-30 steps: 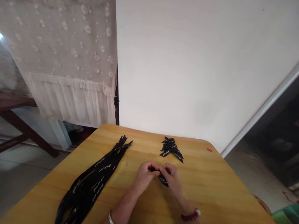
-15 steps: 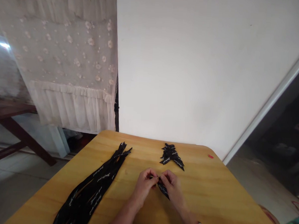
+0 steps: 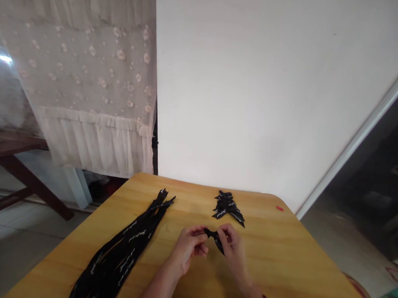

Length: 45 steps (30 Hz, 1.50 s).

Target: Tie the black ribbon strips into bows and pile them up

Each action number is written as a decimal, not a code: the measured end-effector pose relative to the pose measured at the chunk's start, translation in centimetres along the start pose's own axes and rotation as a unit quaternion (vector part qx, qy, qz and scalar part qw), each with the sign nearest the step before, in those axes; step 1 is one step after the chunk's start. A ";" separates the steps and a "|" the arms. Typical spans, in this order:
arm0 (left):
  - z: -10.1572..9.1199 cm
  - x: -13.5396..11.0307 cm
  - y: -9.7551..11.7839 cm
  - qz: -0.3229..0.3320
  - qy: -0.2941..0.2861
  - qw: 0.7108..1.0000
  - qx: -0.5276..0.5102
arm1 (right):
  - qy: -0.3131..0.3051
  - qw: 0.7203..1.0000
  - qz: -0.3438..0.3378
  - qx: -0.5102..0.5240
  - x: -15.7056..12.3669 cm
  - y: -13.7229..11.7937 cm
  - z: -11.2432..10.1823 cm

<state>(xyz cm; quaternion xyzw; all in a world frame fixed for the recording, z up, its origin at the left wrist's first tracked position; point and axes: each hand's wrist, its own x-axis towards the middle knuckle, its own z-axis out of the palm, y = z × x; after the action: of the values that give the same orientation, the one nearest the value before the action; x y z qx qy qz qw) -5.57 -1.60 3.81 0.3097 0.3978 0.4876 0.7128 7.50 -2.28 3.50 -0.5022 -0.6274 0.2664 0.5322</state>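
Observation:
A small black ribbon bow (image 3: 212,233) with white lettering is stretched between my two hands above the wooden table. My left hand (image 3: 190,245) pinches its left loop between thumb and fingers. My right hand (image 3: 230,242) grips the right side, and a ribbon tail hangs down beside its fingers. Beyond my hands lies a small pile of black ribbon bows (image 3: 228,207) with pointed ends. To the left, a long bundle of black ribbon strips (image 3: 127,245) with white script stretches toward the near edge.
The wooden table (image 3: 280,255) stands against a white panel (image 3: 255,89). A small red item (image 3: 279,208) lies near the far right corner. At the left hang a lace curtain (image 3: 99,81) and, below it, a dark wooden bench or table (image 3: 27,175).
My hands have spread slightly apart, and the knotted middle of the bow now shows between them. The ribbon bundle and the pile have stayed put.

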 end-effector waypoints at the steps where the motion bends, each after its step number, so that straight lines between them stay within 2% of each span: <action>1: 0.0 0.0 0.0 -0.011 -0.002 1.000 -0.008 | -0.002 1.000 -0.012 -0.017 0.0 0.0 0.0; 6: -0.2 -0.2 0.2 -0.033 0.006 0.997 -0.069 | 0.013 0.995 -0.055 -0.087 -0.2 0.3 0.2; 11: -0.3 -0.1 -0.4 -0.067 -0.053 0.991 -0.108 | 0.030 0.993 -0.058 -0.102 -0.5 0.7 0.5; 15: -0.1 -0.1 -0.7 -0.076 -0.069 0.988 -0.118 | 0.050 0.993 -0.058 -0.087 -0.6 0.5 0.5; 19: 0.3 -0.3 -0.8 -0.008 -0.096 0.993 -0.075 | 0.034 0.996 -0.055 -0.069 -0.6 0.1 0.7; 22: 0.5 -0.4 -0.8 0.042 -0.085 0.995 -0.009 | 0.015 0.996 -0.050 -0.067 -0.8 0.0 0.9; 27: 0.5 -0.1 -0.7 0.020 -0.008 0.996 0.090 | -0.001 0.995 -0.063 -0.082 -0.8 0.0 1.0; 29: 0.3 -0.1 -0.6 0.034 -0.004 0.994 0.102 | -0.001 0.995 -0.067 -0.078 -0.8 0.1 1.0; 31: 0.2 -0.1 -0.4 0.051 -0.026 0.995 0.079 | 0.001 0.995 -0.066 -0.073 -0.8 0.3 1.1; 35: 0.2 -0.1 -0.3 0.065 -0.056 0.996 0.012 | -0.011 0.998 -0.044 -0.042 -0.7 0.3 1.1; 39: 0.1 -0.2 -0.2 0.056 -0.075 0.995 0.018 | -0.034 0.998 0.012 0.045 -0.3 -0.2 0.7; 45: 0.0 -0.2 -0.4 0.025 -0.082 0.996 0.020 | -0.030 0.981 0.093 0.170 0.1 -0.1 0.4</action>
<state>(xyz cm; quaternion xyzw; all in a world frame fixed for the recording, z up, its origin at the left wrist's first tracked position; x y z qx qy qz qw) -5.42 -1.92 3.57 0.3728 0.3401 0.4702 0.7240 7.13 -2.17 3.53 -0.4520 -0.5393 0.4322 0.5639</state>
